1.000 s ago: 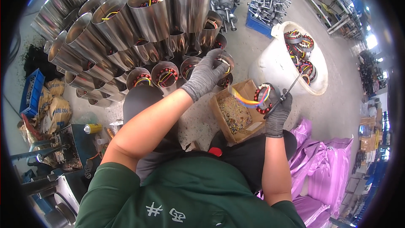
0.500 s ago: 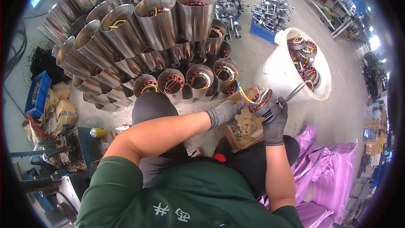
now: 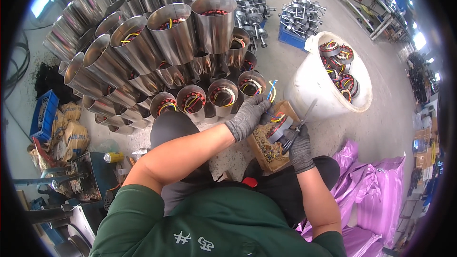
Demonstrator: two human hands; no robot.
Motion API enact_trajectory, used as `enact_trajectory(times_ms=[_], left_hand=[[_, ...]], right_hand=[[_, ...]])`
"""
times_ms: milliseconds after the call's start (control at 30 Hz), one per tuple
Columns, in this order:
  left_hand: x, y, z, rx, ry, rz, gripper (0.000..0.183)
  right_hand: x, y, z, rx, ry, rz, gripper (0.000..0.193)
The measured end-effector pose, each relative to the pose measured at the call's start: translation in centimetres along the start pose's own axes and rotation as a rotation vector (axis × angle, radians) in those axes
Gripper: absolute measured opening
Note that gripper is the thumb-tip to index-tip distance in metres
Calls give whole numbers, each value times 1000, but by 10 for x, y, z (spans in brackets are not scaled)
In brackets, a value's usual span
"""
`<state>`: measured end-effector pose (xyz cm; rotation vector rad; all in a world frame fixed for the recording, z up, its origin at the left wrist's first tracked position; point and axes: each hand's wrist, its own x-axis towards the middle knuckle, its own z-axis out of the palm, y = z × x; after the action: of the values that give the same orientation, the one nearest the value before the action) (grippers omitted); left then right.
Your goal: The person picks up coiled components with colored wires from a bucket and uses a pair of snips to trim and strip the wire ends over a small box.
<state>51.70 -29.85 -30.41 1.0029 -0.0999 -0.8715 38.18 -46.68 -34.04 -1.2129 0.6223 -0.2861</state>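
Note:
My gloved left hand (image 3: pixel 251 118) pinches the blue and yellow wire ends (image 3: pixel 272 91) of a motor stator, drawing them up and left. The stator (image 3: pixel 281 129), a grey ring with red windings, is gripped in my gloved right hand (image 3: pixel 300 148). That same hand also holds dark scissors (image 3: pixel 308 112), their blades pointing up and away from the stator. Beneath both hands stands a cardboard box (image 3: pixel 278 163) scattered with small coloured wire scraps. My right fingers are partly hidden by the stator and the scissors.
Stacked shiny metal cylinders (image 3: pixel 173 38), several holding wired stators, fill the left and front. A white bucket (image 3: pixel 304 83) of stators stands to the right. Beyond are a blue crate (image 3: pixel 291 38) of rotors and piled metal rotors (image 3: pixel 247 4). Purple sacks (image 3: pixel 378 192) lie at my right.
The stator has come lower, over the box, with my right hand and the scissors. My left hand has moved up slightly and now pulls the wires away from the stator.

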Motion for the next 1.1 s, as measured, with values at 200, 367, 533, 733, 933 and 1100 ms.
enact_trajectory(times_ms=[200, 367, 533, 733, 933, 1100], left_hand=[[-21, 4, 15, 377, -92, 88, 20], [-14, -34, -6, 518, -182, 73, 14], [-20, -33, -15, 732, -193, 58, 14], [-31, -11, -4, 925, -253, -61, 18], [-25, -31, -8, 811, -86, 101, 21], [-25, -31, -7, 1006, -92, 213, 20]], right_hand=[[-14, -5, -6, -204, -165, 347, 39], [-15, -25, -6, -143, -117, 162, 51], [-12, -38, 2, -116, -170, -39, 56], [-11, -50, 8, -118, -267, -61, 52], [-13, -51, 11, -515, -83, -119, 48], [-19, -41, -8, -526, -74, -101, 44]])
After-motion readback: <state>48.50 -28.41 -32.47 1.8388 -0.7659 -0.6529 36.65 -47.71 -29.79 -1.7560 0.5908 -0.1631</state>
